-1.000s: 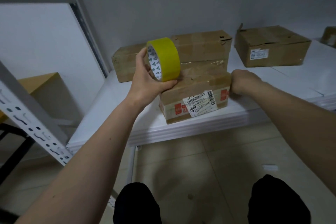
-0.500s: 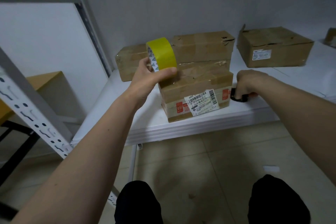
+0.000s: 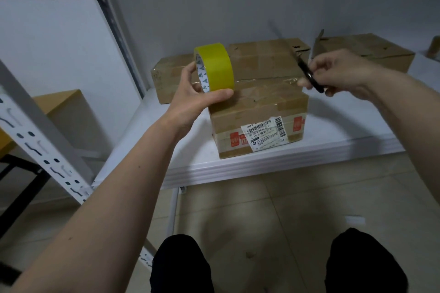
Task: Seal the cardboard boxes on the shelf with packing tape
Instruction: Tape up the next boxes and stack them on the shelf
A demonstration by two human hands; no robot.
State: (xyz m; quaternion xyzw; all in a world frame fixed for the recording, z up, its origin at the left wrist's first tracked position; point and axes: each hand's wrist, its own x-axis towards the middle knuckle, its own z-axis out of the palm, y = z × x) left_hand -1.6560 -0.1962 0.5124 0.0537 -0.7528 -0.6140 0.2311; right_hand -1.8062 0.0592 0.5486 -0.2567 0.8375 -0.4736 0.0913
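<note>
My left hand (image 3: 194,97) grips a yellow roll of packing tape (image 3: 214,68) upright above the left end of the front cardboard box (image 3: 259,126). That box lies on the white shelf (image 3: 333,145) and carries a white barcode label and red stickers. A strip of clear tape stretches from the roll across the box top. My right hand (image 3: 340,74) holds black-handled scissors (image 3: 309,76) above the box's right end, blades pointing up and away, blurred.
A longer cardboard box (image 3: 259,64) stands behind the front one, and another box (image 3: 371,52) sits at the back right. A perforated white shelf upright (image 3: 40,140) slants across the left. A wooden table (image 3: 59,102) stands beyond it. My knees show over the tiled floor.
My right hand rose from the shelf beside the box, bringing the scissors up to the tape strip. The left hand kept holding the roll in about the same place.
</note>
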